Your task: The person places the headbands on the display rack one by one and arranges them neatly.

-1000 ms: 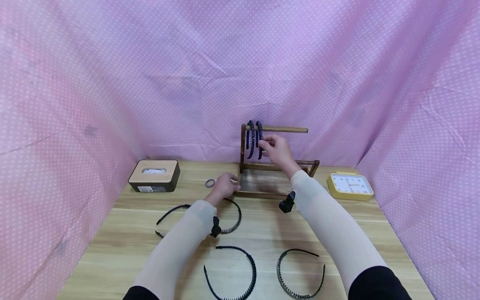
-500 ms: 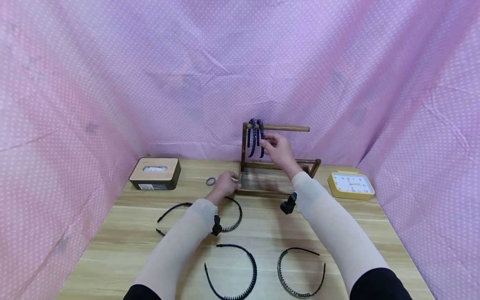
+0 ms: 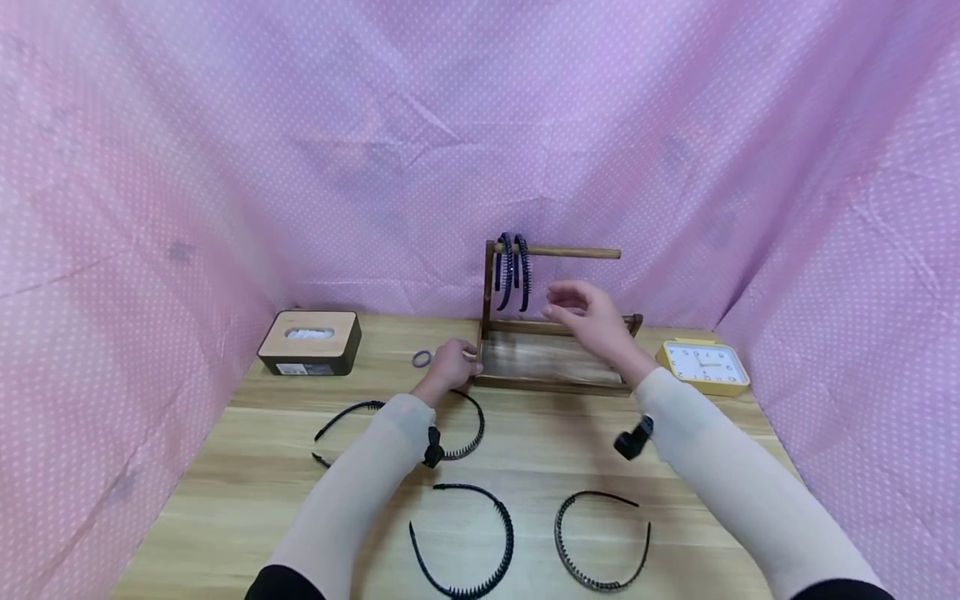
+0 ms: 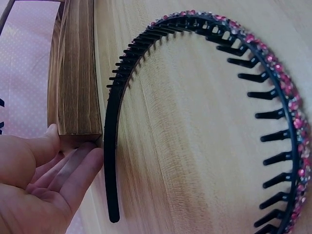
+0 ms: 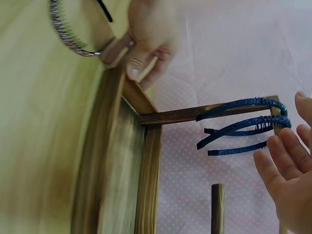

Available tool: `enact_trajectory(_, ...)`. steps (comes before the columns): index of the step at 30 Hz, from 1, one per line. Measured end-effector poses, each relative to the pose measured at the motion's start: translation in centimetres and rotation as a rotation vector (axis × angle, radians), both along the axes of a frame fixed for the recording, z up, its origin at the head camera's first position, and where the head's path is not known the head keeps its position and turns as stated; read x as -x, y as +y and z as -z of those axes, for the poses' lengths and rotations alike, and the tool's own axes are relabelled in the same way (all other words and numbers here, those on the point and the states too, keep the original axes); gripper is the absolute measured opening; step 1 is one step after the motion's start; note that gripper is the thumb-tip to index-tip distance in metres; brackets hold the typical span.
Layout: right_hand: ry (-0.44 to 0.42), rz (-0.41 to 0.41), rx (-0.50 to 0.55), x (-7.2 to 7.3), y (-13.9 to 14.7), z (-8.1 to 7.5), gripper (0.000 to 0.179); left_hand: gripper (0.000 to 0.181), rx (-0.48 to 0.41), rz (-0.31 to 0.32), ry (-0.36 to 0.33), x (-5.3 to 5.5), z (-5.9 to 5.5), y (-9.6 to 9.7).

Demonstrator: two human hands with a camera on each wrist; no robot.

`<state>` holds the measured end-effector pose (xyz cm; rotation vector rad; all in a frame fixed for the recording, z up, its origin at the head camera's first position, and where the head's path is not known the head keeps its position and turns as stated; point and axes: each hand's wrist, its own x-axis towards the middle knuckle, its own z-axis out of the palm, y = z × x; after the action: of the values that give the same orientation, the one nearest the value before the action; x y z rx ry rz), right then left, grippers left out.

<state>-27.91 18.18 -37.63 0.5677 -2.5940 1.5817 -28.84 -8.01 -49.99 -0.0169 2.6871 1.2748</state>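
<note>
A brown wooden rack [image 3: 547, 386] with a tray base and a raised rod [image 3: 577, 252] stands at the back of the table. Two dark toothed headbands, one nearer the post [image 3: 506, 275] and one beside it [image 3: 526, 275], hang from the rod. My left hand [image 3: 452, 364] pinches the tray's left front corner between thumb and fingers, plainest in the left wrist view. To the right of the hanging headbands, my right hand [image 3: 591, 317] is held in the air, fingers loosely bent and holding nothing. A headband with pink stones [image 4: 296, 122] lies beside my left hand.
Headbands also lie at the table's front middle [image 3: 511, 542] and front right [image 3: 558, 537]; another [image 3: 345, 414] is partly under my left forearm. A tissue box [image 3: 330, 325], a small purple ring [image 3: 414, 359] and a yellow clock [image 3: 701, 385] sit toward the back, before a pink dotted curtain [image 3: 480, 125].
My right hand has let go of the outer hanging headband and moved right and slightly down. The headband stays on the rod. My left hand keeps its grip on the rack.
</note>
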Motion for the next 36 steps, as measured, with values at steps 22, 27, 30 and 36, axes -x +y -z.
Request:
enact_trajectory(22,0.118,-0.235,-0.188,-17.5,9.0,8.8,0.034,0.040,-0.015,0.018,0.000,0.8,0.2,-0.4)
enact_trajectory(27,0.026,-0.298,-0.163,-19.8,9.1,11.3,0.034,0.040,-0.013,0.023,-0.011,0.9,0.1,-0.5)
enact_trajectory(30,-0.054,-0.330,-0.139,-20.5,8.9,12.4,0.034,0.039,-0.035,0.015,-0.012,1.0,0.0,-0.5)
enact_trajectory(36,-0.056,-0.432,-0.144,-21.2,8.3,13.8,0.033,0.040,-0.046,0.020,-0.015,1.1,0.1,-0.4)
